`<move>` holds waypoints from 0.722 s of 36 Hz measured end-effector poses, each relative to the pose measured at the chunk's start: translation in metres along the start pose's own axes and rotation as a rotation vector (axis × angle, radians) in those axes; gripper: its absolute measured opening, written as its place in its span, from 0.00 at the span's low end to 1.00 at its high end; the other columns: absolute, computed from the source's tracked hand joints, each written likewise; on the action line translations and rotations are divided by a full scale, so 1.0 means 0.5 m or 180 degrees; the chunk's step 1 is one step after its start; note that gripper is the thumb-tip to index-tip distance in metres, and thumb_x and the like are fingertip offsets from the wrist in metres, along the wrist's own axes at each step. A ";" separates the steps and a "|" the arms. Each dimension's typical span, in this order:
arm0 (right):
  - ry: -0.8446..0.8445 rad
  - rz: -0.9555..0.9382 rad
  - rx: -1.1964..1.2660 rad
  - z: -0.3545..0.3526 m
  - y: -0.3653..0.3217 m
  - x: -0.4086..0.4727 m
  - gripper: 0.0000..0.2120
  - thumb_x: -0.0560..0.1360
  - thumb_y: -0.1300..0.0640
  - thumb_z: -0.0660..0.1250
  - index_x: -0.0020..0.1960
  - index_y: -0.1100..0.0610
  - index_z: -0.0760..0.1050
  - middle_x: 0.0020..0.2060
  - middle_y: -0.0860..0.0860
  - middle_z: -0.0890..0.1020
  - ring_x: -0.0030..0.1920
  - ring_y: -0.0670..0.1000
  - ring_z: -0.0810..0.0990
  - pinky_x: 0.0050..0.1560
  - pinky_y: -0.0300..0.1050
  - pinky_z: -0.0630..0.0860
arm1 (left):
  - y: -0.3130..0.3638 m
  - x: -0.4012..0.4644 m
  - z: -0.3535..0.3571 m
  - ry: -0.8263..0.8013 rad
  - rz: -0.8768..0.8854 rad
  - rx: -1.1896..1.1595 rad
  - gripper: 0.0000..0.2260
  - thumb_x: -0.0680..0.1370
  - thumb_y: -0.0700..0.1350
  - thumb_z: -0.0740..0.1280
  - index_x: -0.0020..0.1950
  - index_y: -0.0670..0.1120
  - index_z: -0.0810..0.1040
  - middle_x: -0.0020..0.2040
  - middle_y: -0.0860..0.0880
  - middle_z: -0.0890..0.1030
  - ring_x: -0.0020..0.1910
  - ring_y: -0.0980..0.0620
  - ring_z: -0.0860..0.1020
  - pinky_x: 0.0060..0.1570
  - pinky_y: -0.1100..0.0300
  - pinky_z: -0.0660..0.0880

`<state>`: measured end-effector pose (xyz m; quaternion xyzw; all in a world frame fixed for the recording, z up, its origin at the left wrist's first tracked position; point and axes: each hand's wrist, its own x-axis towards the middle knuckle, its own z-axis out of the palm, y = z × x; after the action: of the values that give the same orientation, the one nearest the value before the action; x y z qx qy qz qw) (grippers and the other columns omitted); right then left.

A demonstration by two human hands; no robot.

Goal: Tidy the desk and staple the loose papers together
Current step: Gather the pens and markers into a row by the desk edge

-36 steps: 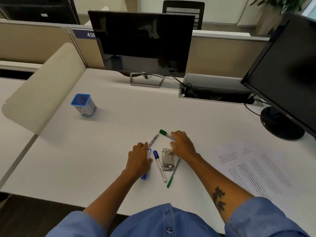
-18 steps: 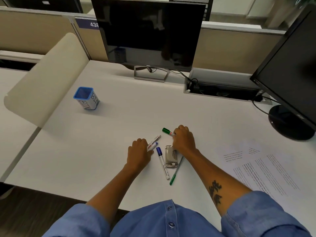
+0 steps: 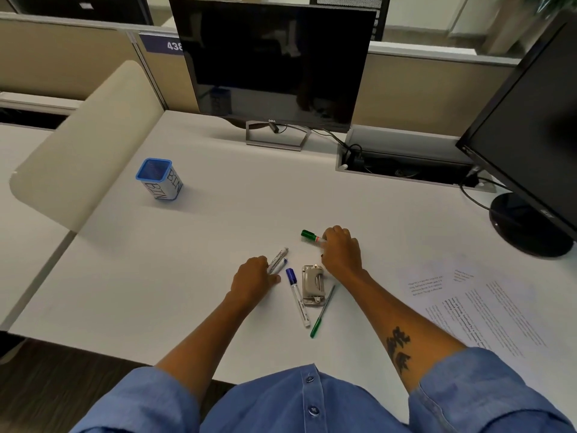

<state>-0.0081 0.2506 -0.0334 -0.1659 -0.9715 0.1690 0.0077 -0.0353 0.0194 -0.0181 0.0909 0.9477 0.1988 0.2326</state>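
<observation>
Now | left hand (image 3: 253,281) grip closed on two markers (image 3: 278,260) left of stapler (image 3: 313,285) | right hand (image 3: 341,250) grip closed on green marker (image 3: 312,236) behind stapler | papers (image 3: 487,310) right of stapler on counter (image 3: 218,245)

The blue-rimmed pen cup (image 3: 160,180) at far left carries handwritten "BIN" on two faces. The centre monitor (image 3: 274,60) shows "DELL" on its lower bezel. A blue partition tag (image 3: 160,44) reads "438". The papers' (image 3: 487,310) print is illegible.
</observation>
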 end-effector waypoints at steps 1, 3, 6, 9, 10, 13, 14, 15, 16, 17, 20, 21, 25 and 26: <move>0.0034 0.0000 0.0037 -0.004 -0.002 0.001 0.13 0.73 0.67 0.72 0.55 0.57 0.78 0.52 0.52 0.80 0.52 0.55 0.77 0.50 0.52 0.77 | -0.001 0.000 -0.001 0.0003 -0.0017 -0.0020 0.15 0.77 0.54 0.75 0.48 0.46 0.74 0.44 0.48 0.76 0.41 0.49 0.74 0.37 0.58 0.65; 0.0102 -0.0044 0.0108 -0.012 -0.011 0.003 0.09 0.75 0.64 0.71 0.55 0.57 0.77 0.51 0.52 0.81 0.51 0.55 0.77 0.49 0.53 0.76 | -0.006 0.003 -0.003 0.0005 -0.0066 -0.0032 0.15 0.77 0.54 0.74 0.49 0.44 0.76 0.45 0.48 0.77 0.41 0.48 0.75 0.39 0.57 0.67; 0.0170 -0.0146 0.0259 -0.024 -0.036 0.008 0.05 0.79 0.61 0.70 0.54 0.56 0.76 0.49 0.51 0.81 0.49 0.54 0.78 0.48 0.52 0.77 | -0.023 0.011 -0.010 -0.0007 -0.0173 -0.0091 0.15 0.78 0.55 0.73 0.52 0.43 0.80 0.46 0.46 0.80 0.42 0.46 0.77 0.41 0.55 0.72; 0.0097 -0.0148 0.0594 -0.028 -0.079 0.011 0.08 0.79 0.61 0.69 0.57 0.55 0.75 0.49 0.51 0.80 0.47 0.54 0.78 0.45 0.52 0.79 | -0.051 0.014 -0.025 0.0035 -0.0255 -0.0126 0.14 0.79 0.55 0.71 0.50 0.43 0.79 0.45 0.47 0.80 0.41 0.46 0.77 0.41 0.55 0.73; 0.0038 -0.0096 0.0712 -0.027 -0.097 0.012 0.10 0.79 0.61 0.69 0.59 0.54 0.74 0.49 0.51 0.80 0.47 0.54 0.79 0.45 0.52 0.80 | -0.062 0.015 -0.032 0.0061 -0.0288 -0.0162 0.14 0.79 0.55 0.71 0.49 0.44 0.79 0.44 0.47 0.79 0.40 0.46 0.76 0.40 0.56 0.72; -0.0202 0.0087 0.1143 -0.016 -0.152 0.011 0.13 0.80 0.59 0.68 0.62 0.51 0.71 0.49 0.49 0.81 0.45 0.53 0.82 0.44 0.52 0.82 | -0.101 0.014 -0.063 0.0161 -0.0401 -0.0253 0.14 0.80 0.54 0.70 0.45 0.44 0.76 0.41 0.48 0.76 0.39 0.47 0.75 0.36 0.56 0.67; -0.0302 0.0133 0.1279 -0.009 -0.171 0.009 0.13 0.80 0.58 0.68 0.62 0.51 0.71 0.48 0.49 0.81 0.45 0.54 0.82 0.44 0.52 0.82 | -0.116 0.013 -0.075 0.0193 -0.0441 -0.0268 0.14 0.80 0.54 0.70 0.44 0.45 0.75 0.40 0.49 0.76 0.38 0.47 0.74 0.35 0.57 0.65; -0.0390 0.0155 0.1394 -0.001 -0.189 0.006 0.12 0.80 0.57 0.67 0.62 0.51 0.70 0.47 0.49 0.82 0.44 0.55 0.82 0.44 0.53 0.82 | -0.133 0.012 -0.087 0.0220 -0.0487 -0.0282 0.14 0.81 0.53 0.70 0.44 0.45 0.75 0.39 0.48 0.76 0.37 0.48 0.74 0.34 0.58 0.65; -0.0469 0.0175 0.1480 0.010 -0.207 0.003 0.11 0.81 0.55 0.67 0.62 0.51 0.70 0.47 0.50 0.82 0.44 0.55 0.82 0.45 0.55 0.81 | -0.152 0.011 -0.099 0.0247 -0.0537 -0.0300 0.14 0.81 0.53 0.69 0.43 0.45 0.74 0.39 0.48 0.76 0.36 0.49 0.74 0.34 0.58 0.65; -0.0546 0.0197 0.1558 0.019 -0.226 -0.001 0.12 0.81 0.53 0.67 0.62 0.51 0.70 0.46 0.52 0.83 0.44 0.56 0.82 0.46 0.56 0.81 | -0.172 0.010 -0.111 0.0275 -0.0591 -0.0320 0.14 0.81 0.53 0.69 0.42 0.45 0.74 0.39 0.48 0.76 0.36 0.49 0.74 0.35 0.57 0.66; -0.0836 0.0313 0.1721 0.059 -0.281 -0.011 0.16 0.80 0.51 0.68 0.64 0.51 0.68 0.48 0.55 0.83 0.47 0.57 0.83 0.52 0.58 0.81 | -0.238 0.007 -0.148 0.0380 -0.0724 -0.0338 0.14 0.81 0.52 0.69 0.41 0.46 0.74 0.38 0.47 0.77 0.37 0.47 0.75 0.38 0.55 0.68; -0.0930 0.0334 0.1754 0.074 -0.299 -0.014 0.18 0.79 0.50 0.69 0.65 0.51 0.67 0.49 0.56 0.83 0.48 0.57 0.83 0.53 0.58 0.81 | -0.260 0.006 -0.161 0.0435 -0.0744 -0.0328 0.14 0.81 0.52 0.69 0.41 0.45 0.74 0.38 0.48 0.77 0.38 0.46 0.76 0.39 0.55 0.69; -0.1220 0.0495 0.1910 0.123 -0.369 -0.034 0.23 0.78 0.47 0.70 0.67 0.52 0.65 0.51 0.56 0.84 0.47 0.57 0.85 0.52 0.55 0.83 | -0.346 -0.002 -0.207 0.0582 -0.0859 -0.0239 0.14 0.81 0.52 0.69 0.42 0.44 0.76 0.36 0.48 0.77 0.35 0.47 0.75 0.37 0.54 0.68; -0.1280 0.0553 0.1954 0.131 -0.387 -0.041 0.23 0.78 0.48 0.70 0.68 0.52 0.65 0.52 0.56 0.83 0.47 0.56 0.85 0.51 0.54 0.84 | -0.368 -0.004 -0.217 0.0607 -0.0889 -0.0217 0.14 0.81 0.53 0.69 0.41 0.44 0.76 0.36 0.48 0.77 0.34 0.48 0.75 0.36 0.54 0.67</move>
<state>-0.0552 0.0509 -0.0305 -0.2012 -0.8400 0.4816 -0.1482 -0.1001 -0.1836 -0.0063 -0.0689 0.9616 0.2042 0.1700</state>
